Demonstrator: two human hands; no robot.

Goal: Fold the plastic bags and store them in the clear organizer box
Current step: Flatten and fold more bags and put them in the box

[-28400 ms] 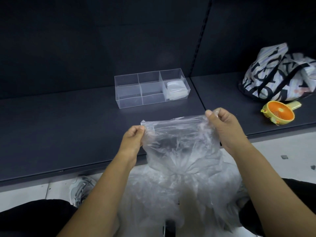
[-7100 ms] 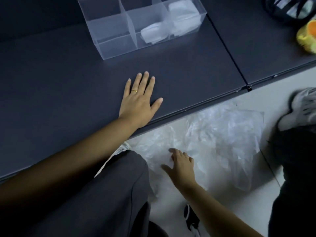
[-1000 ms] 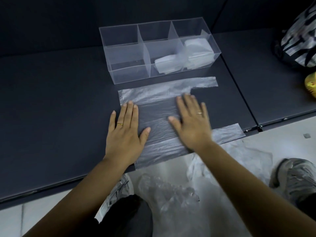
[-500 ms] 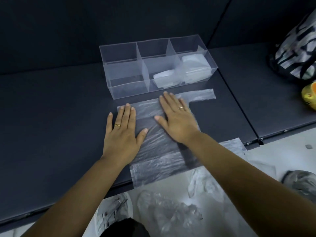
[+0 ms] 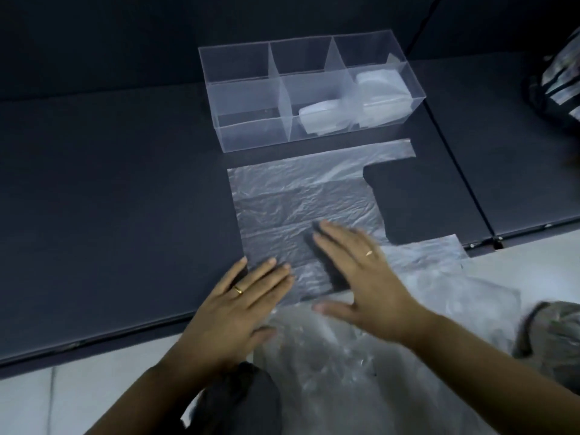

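Note:
A clear plastic bag [image 5: 301,196] lies flat on the dark shelf [image 5: 110,199], its two handles stretched to the right. My left hand [image 5: 238,306] lies flat with straight fingers on the bag's near left corner. My right hand [image 5: 361,271] is spread flat over the bag's near edge, slightly blurred. Behind the bag stands the clear organizer box [image 5: 251,133] with three compartments. A folded bag [image 5: 320,119] sits in the middle one and another folded bag [image 5: 381,86] in the right one. The left compartment holds nothing.
Several loose crumpled plastic bags [image 5: 361,356] lie on the white floor below the shelf edge. A patterned black-and-white bag [image 5: 561,86] sits at the far right of the shelf. A grey shoe [image 5: 552,334] is at the right, and my dark-clothed knee [image 5: 238,400] is below.
Both hands have slid toward me along the bag, from its middle down to its near edge. The bag now lies smoother and flatter.

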